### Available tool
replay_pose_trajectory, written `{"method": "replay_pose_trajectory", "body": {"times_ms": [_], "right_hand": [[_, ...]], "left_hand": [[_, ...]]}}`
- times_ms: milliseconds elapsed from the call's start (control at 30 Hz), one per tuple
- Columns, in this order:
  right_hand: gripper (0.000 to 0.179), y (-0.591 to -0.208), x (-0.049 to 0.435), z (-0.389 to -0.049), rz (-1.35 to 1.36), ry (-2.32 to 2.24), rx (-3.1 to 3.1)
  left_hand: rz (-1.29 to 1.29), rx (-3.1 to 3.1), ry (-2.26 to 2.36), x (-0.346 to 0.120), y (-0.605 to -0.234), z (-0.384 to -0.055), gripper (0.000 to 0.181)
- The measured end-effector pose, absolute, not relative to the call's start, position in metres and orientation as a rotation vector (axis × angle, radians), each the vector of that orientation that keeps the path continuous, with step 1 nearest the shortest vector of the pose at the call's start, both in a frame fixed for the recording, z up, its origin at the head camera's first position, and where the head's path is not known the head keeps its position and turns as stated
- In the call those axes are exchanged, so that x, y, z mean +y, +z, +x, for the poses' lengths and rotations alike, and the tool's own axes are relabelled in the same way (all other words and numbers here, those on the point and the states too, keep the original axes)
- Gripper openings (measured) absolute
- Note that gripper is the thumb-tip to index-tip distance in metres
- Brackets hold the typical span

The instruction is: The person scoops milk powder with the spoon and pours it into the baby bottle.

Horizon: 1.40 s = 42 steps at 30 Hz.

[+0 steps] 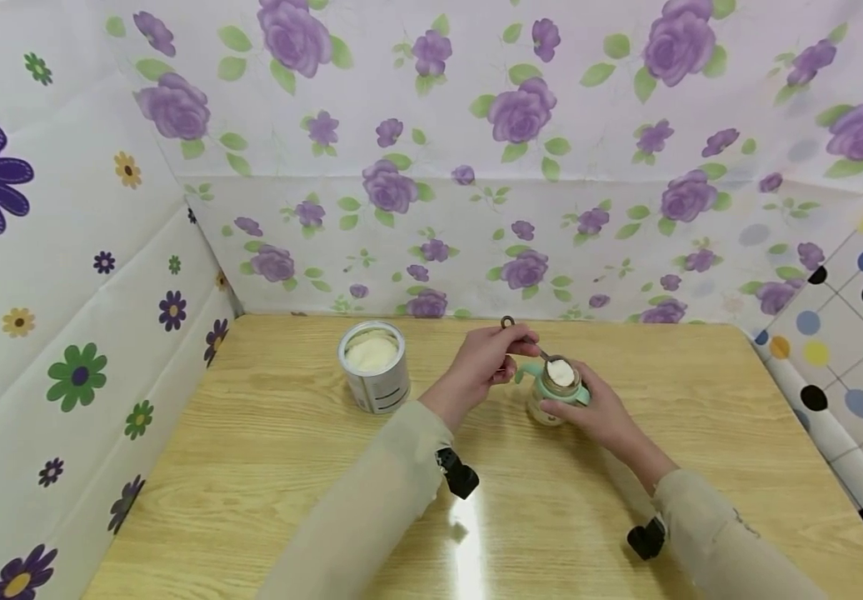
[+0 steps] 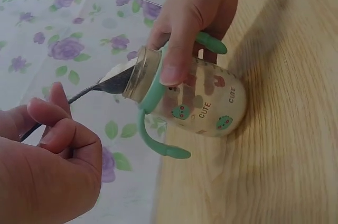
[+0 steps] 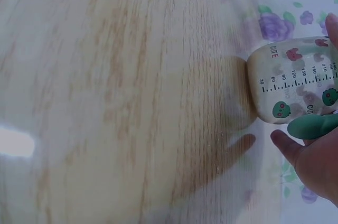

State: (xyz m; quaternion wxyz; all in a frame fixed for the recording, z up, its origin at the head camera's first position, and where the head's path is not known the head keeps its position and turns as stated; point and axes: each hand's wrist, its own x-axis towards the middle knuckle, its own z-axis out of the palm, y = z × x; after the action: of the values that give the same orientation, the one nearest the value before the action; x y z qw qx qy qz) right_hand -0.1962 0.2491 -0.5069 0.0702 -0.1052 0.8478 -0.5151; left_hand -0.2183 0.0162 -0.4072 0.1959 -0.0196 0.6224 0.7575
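My left hand (image 1: 480, 367) pinches the thin handle of a metal spoon (image 2: 117, 82) near the mouth of a baby bottle. White powder (image 1: 561, 372) is heaped in the spoon's bowl, which lies at the bottle's open neck. The clear baby bottle (image 2: 206, 97) has a green collar with two handles, "CUTE" prints and a measuring scale. Around its upper part, my right hand (image 1: 602, 410) grips it, thumb on the near side. In the right wrist view the bottle's base (image 3: 256, 84) is close to the table. How much powder is inside is hard to tell.
An open tin (image 1: 381, 387) of pale powder (image 1: 371, 352) stands to the left of my hands. The wooden table (image 1: 281, 467) meets a flowered cloth backdrop (image 1: 431, 208) at its far edge. More patterned sheets hang at the left and right sides.
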Motion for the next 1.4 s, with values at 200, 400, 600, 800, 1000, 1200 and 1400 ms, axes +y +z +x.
{"method": "replay_pose_trajectory", "body": {"times_ms": [200, 400, 600, 800, 1000, 1200, 1400], "right_hand": [[0.08, -0.508, 0.251, -0.197, -0.326, -1.548, 2.55], [0.078, -0.509, 0.25, -0.197, -0.336, -1.571, 2.531], [0.079, -0.508, 0.248, -0.195, -0.326, -1.563, 2.538], [0.079, -0.509, 0.247, -0.196, -0.33, -1.558, 2.56], [0.077, -0.508, 0.247, -0.196, -0.343, -1.576, 2.555], [0.076, -0.51, 0.246, -0.197, -0.345, -1.603, 2.537], [0.076, -0.511, 0.246, -0.197, -0.344, -1.617, 2.523]], "left_hand": [[0.024, 1.887, 1.981, 0.024, -0.403, -0.218, 0.027], [0.073, 1.986, 1.885, 0.031, -0.404, -0.22, 0.022], [0.077, 2.035, 1.876, 0.035, -0.404, -0.219, 0.025], [0.073, 2.155, 1.87, 0.041, -0.405, -0.216, 0.032], [0.052, 2.257, 1.837, 0.047, -0.405, -0.216, 0.033], [0.056, 2.387, 1.799, 0.05, -0.406, -0.216, 0.031], [0.066, 2.443, 1.792, 0.051, -0.406, -0.216, 0.032]]}}
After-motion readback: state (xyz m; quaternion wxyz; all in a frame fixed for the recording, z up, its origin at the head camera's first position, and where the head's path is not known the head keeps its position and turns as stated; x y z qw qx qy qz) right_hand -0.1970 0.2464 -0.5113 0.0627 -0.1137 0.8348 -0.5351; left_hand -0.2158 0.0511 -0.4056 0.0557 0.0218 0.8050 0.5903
